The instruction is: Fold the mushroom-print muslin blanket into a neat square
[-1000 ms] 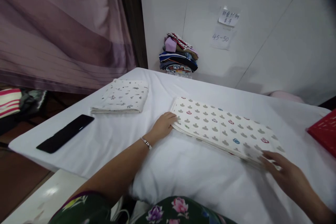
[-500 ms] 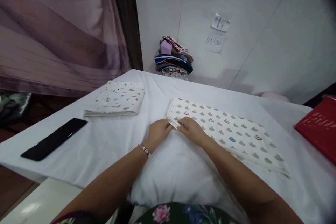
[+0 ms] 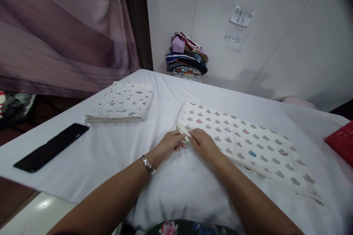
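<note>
While my left hand [image 3: 166,145] and right hand [image 3: 206,144] pinch its near-left corner, the grey-motif cloth [image 3: 249,143] lies layered but long, only part-folded, I judge. Plant-print cloth [image 3: 124,103] already folded compact.

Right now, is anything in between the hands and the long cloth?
Nothing that I can see. The left hand and right hand both touch the long cloth at its near left corner. The other cloth lies off to the left, out of the way.
</note>
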Motion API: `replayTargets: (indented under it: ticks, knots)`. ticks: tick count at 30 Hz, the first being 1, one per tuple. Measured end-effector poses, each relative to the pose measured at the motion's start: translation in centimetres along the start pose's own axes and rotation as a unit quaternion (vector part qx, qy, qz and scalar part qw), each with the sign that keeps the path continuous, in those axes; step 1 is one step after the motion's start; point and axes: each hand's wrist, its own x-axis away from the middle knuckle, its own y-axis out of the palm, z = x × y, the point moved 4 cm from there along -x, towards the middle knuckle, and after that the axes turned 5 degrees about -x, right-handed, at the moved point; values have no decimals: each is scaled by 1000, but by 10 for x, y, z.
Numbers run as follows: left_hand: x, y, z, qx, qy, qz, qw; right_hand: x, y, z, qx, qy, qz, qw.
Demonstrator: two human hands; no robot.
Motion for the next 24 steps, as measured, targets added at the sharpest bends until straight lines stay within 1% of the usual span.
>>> replayTargets:
  ticks: [4, 8, 13, 16, 24]
  knots:
    - [-2, 0, -3, 4, -6, 21, 1000, 3, 3, 0, 59, -26, 50, 997]
    - [-2, 0, -4, 2, -16, 36, 999, 6, 4, -2, 68, -47, 74, 994]
    - [-4, 1, -5, 4, -10, 23, 1000, 7, 6, -9, 100, -46, 45, 993]
    - [-3, 0, -5, -6, -6, 28, 1000, 7, 7, -12, 116, -46, 34, 992]
    - [1, -1, 0, -41, 1, 7, 999, 10, 9, -9, 103, -41, 19, 994]
